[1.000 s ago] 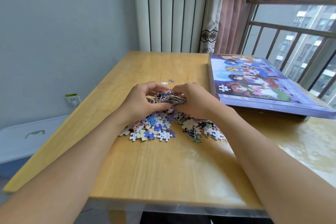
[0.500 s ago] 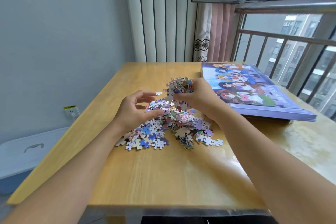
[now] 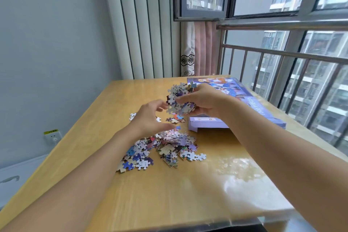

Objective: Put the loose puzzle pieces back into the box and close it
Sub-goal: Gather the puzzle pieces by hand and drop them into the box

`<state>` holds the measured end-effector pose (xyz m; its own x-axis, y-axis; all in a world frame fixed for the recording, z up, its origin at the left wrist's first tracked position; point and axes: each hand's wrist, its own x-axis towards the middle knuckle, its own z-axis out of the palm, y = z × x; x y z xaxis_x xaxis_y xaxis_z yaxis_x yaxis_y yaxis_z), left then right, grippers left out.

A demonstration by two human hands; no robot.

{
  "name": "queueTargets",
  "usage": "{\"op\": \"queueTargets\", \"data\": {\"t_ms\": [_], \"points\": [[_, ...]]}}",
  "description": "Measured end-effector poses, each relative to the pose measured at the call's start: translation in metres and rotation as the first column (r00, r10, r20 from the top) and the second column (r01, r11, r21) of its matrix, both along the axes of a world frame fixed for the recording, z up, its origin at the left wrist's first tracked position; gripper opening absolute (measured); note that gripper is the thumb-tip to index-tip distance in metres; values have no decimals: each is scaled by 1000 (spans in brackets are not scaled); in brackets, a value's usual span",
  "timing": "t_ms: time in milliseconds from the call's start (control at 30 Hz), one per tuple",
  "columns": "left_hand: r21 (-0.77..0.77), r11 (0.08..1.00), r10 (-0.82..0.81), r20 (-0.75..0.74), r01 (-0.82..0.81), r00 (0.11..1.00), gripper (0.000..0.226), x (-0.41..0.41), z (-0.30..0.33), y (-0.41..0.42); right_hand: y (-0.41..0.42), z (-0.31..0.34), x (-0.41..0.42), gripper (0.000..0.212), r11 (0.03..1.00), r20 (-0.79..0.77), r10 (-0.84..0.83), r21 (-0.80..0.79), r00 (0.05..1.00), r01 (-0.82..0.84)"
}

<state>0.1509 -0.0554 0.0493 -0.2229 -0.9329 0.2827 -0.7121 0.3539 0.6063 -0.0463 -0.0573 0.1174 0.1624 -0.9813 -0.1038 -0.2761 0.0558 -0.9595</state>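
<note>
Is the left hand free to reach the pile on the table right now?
Probably yes. The left hand is open and empty, just above the pile, with nothing between them; the right hand holds its clump higher up.

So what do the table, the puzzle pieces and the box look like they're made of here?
Table: looks like light wood or wood veneer with a glossy coat; grain lines and window glare show. Puzzle pieces: probably thin printed cardboard, flat with pale backs. Box: seemingly printed cardboard, slightly shiny, with a folded flap at its near corner.
</note>
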Motion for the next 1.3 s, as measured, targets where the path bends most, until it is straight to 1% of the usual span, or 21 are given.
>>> {"op": "queueTargets", "data": {"t_ms": [100, 167, 200, 233, 300, 367, 400, 500, 533, 600, 667, 733, 867, 967, 1067, 1167, 1233, 1300], "points": [[50, 999, -17, 15, 16, 1000, 70, -15, 2, 1, 4, 1, -15, 29, 1000, 40, -15, 14, 999, 15], [19, 999, -45, 90, 44, 995, 78, -32, 2, 2, 10, 2, -29, 32, 999, 102, -26, 31, 994, 23], [-22, 998, -63, 126, 66, 990, 77, -39, 2, 3, 13, 3, -35, 33, 999, 136, -28, 38, 990, 23], [-61, 994, -82, 142, 91, 987, 73, -49, 1, 3, 16, 3, -43, 34, 999, 164, -33, 40, 986, 27], [-79, 988, -120, 127, 131, 985, 57, -65, -1, -1, 23, 4, -55, 32, 999, 203, -30, 47, 979, 21], [-91, 983, -149, 93, 157, 985, 23, -80, -2, -7, 30, 6, -66, 25, 999, 237, -17, 53, 971, 4], [-110, 983, -138, 81, 147, 987, 16, -85, -1, -11, 33, 7, -70, 22, 998, 253, -11, 57, 967, -3], [-126, 992, -30, -4, 29, 1000, 34, -95, 5, -25, 44, 8, -82, 23, 998, 297, -6, 68, 955, -15], [-123, 992, -8, -15, 6, 1000, 33, -97, 9, -29, 46, 8, -85, 26, 997, 302, -2, 73, 953, -21], [-149, 989, -15, -55, 7, 998, 19, -100, 19, -39, 51, 4, -91, 31, 995, 306, 0, 93, 952, -30], [-183, 983, -50, -152, 21, 987, 10, -104, 34, -43, 53, -4, -96, 33, 991, 306, -23, 130, 952, -18], [-202, 979, -71, -226, 25, 972, 15, -107, 47, -45, 52, -12, -102, 36, 982, 310, -63, 187, 949, 4], [-222, 975, -64, -188, 21, 980, 15, -110, 59, -50, 42, -23, -113, 38, 932, 424, -198, 361, 884, 36], [-211, 977, -75, -203, 31, 976, 18, -113, 58, -51, 35, -22, -118, 35, 897, 495, -283, 439, 821, 45], [-213, 976, -87, -213, 40, 973, 19, -114, 58, -50, 28, -18, -120, 35, 874, 556, -357, 483, 751, 58], [-216, 975, -95, -218, 47, 971, 16, -115, 61, -48, 21, -16, -118, 33, 858, 562, -412, 505, 717, 97], [-213, 976, -100, -205, 55, 974, 14, -116, 66, -45, 17, -13, -116, 28, 854, 561, -440, 504, 701, 132], [-211, 975, -112, -197, 69, 974, 17, -117, 71, -43, 13, -6, -112, 20, 853, 573, -466, 493, 674, 171]]}}
